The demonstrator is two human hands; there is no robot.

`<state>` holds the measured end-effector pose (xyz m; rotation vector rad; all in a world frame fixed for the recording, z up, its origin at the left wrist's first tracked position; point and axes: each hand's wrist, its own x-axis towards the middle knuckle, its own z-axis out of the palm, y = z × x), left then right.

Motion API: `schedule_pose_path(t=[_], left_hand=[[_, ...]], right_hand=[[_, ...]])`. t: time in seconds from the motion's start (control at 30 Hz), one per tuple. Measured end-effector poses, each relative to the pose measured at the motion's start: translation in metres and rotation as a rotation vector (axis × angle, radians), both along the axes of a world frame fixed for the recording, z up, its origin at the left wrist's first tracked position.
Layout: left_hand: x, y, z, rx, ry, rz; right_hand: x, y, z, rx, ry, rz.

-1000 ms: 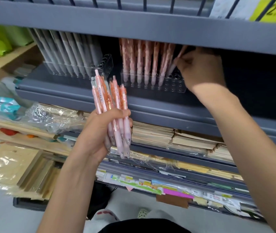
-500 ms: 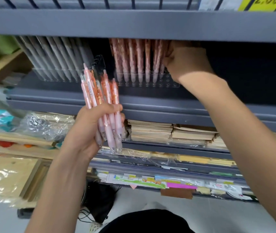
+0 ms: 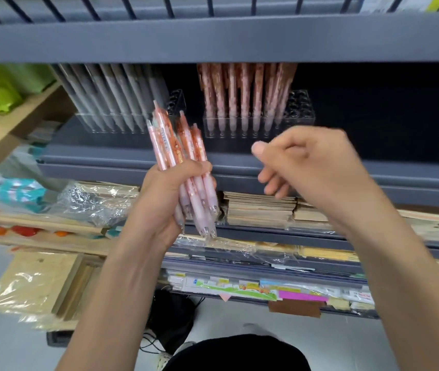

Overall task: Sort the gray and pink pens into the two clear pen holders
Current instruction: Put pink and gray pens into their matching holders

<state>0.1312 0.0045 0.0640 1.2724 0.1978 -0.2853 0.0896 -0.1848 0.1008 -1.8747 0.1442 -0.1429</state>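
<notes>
Closest to you, your left hand [image 3: 159,207] has its fingers [image 3: 201,167] clamped round a bundle of pink plastic click pens in clear sleeves [image 3: 175,145], writing tips down and clicker ends poking up above the fingers. Your right hand [image 3: 309,170] is just right of that bundle, not touching it. Its fingers [image 3: 273,182] are loosely curled with nothing in them, though it's a bit blurred.

Beyond both sets of fingers is the dark gray metal shelf [image 3: 239,167]. Straight past your right fingers sits the clear plastic pen holder [image 3: 304,113] with pink pens standing in it [image 3: 242,97], free holes at its right end. Past your left fingers and off to their left is the second clear holder [image 3: 178,99], packed with gray pens [image 3: 106,95], a few open holes right behind the bundle.

What I'd watch for:
- Those sleeves look slippery, so tugging one pen out could drag its neighbours and spill them.
- The open gray-side holes sit nearest the bundle, so a pink pen could easily land there.
- The upper shelf edge [image 3: 213,38] hangs low over the holders, so a steep approach could clip it or knock over standing pens.
</notes>
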Motion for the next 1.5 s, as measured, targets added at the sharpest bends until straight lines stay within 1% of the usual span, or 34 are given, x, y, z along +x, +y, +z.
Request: schedule_pose_path(t=[0.07,0.1,0.2,0.27,0.37,0.47,0.6,0.7,0.77,0.9,1.03,1.13,1.23,1.33,1.43,1.5], left_hand=[[0.002,-0.005,-0.001,0.018,-0.009,0.005],[0.002,-0.008,-0.001,0.021,-0.018,-0.005],[0.002,-0.011,-0.001,0.021,-0.032,-0.017],[0.003,-0.013,-0.002,0.037,-0.051,-0.011],[0.005,-0.018,-0.004,0.089,-0.096,0.018],[0.004,-0.023,-0.004,0.081,-0.097,0.025],[0.007,-0.022,-0.004,0.073,-0.105,0.061],[0.008,-0.021,-0.004,0.048,-0.096,0.072],[0.007,-0.023,-0.004,0.032,-0.082,0.072],[0.007,-0.025,-0.002,0.009,-0.075,0.075],[0.005,-0.025,-0.005,0.02,-0.083,0.086],[0.003,-0.024,-0.007,0.03,-0.077,0.091],[-0.002,-0.023,-0.008,0.023,-0.076,0.088],[-0.006,-0.022,-0.008,0.019,-0.076,0.094],[-0.009,-0.02,-0.009,0.008,-0.071,0.108],[-0.012,-0.02,-0.009,0.004,-0.072,0.114]], right_hand=[[-0.018,0.024,-0.009,0.06,0.109,0.143],[-0.02,0.031,-0.013,0.095,0.126,0.156],[-0.014,0.036,-0.021,0.22,0.133,0.091],[-0.011,0.034,-0.021,0.29,0.163,0.092],[-0.007,0.029,-0.023,0.326,0.207,0.115],[-0.003,0.025,-0.026,0.367,0.255,0.126],[-0.003,0.014,-0.027,0.441,0.27,0.184],[-0.003,0.001,-0.025,0.472,0.203,0.187],[-0.001,-0.013,-0.022,0.402,0.141,0.131],[0.012,-0.039,-0.017,0.187,0.018,-0.021],[0.035,-0.053,-0.012,0.073,-0.165,-0.194],[0.05,-0.055,-0.009,-0.023,-0.251,-0.244],[0.062,-0.053,-0.011,-0.155,-0.264,-0.271],[0.069,-0.05,-0.008,-0.365,-0.227,-0.26],[0.074,-0.048,-0.003,-0.626,-0.185,-0.258],[0.078,-0.046,0.001,-0.719,-0.124,-0.248]])
